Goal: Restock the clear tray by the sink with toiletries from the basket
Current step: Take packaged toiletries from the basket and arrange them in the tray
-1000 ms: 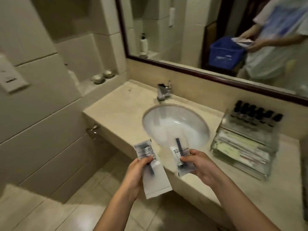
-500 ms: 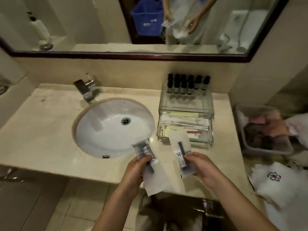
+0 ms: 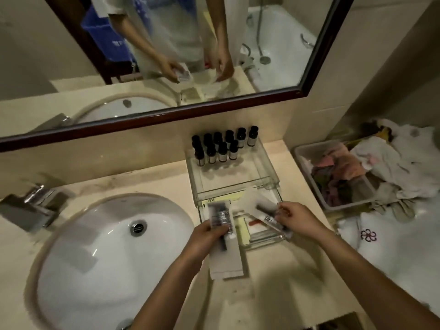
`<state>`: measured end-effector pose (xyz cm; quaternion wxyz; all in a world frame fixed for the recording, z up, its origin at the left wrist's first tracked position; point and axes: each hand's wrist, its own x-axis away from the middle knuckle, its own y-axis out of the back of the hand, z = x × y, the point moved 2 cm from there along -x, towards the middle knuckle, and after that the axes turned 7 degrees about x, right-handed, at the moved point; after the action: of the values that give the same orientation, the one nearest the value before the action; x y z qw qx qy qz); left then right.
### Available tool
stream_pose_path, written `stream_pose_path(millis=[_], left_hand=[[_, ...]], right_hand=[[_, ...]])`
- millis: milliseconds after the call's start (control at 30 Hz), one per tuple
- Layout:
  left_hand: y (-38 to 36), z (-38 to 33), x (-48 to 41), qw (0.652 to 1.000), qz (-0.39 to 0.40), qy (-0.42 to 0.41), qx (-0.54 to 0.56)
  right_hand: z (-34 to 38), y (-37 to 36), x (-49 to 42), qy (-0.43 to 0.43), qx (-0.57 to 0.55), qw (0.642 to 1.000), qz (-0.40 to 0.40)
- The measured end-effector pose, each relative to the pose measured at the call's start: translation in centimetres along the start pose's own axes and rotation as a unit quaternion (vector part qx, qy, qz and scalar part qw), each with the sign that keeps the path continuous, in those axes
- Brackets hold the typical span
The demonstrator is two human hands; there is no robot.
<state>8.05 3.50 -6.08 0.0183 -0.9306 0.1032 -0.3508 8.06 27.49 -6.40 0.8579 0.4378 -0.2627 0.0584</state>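
A clear two-level tray stands on the counter right of the sink. Several small dark-capped bottles fill the back of its upper level, and flat packets lie in the lower level. My left hand grips a white toiletry packet with dark print, held over the tray's front left corner. My right hand pinches a second white packet, angled over the lower level. Both packets are blurred.
A chrome tap sits left of the sink. A framed mirror runs above the counter. To the right stands a grey bin of crumpled cloths, with white towels bearing a purple flower mark below it.
My view has swung right and down onto the counter. Both hands have carried their packets forward from the sink's edge to over the clear tray.
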Motion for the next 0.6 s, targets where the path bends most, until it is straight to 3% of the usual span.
stream_pose_path(millis=[100,233,467,600], left_hand=[[1.3,-0.5,-1.7,1.0,0.0,0.005,0.0],[2.6,-0.1,-3.0,0.999,-0.005,0.027,0.02],[3.2,0.8,-3.6,0.999,-0.014,0.032,0.013],[2.7,1.3,-3.5,0.999,-0.026,0.032,0.018]], right_hand=[[0.8,0.0,-2.1,0.029,0.156,0.987,0.012],[2.1,-0.7,-4.2,0.056,0.254,0.961,0.092],[3.3,-1.2,-5.9,0.098,0.289,0.938,0.166],[2.9,-1.3,-6.5,0.103,0.262,0.949,0.143]])
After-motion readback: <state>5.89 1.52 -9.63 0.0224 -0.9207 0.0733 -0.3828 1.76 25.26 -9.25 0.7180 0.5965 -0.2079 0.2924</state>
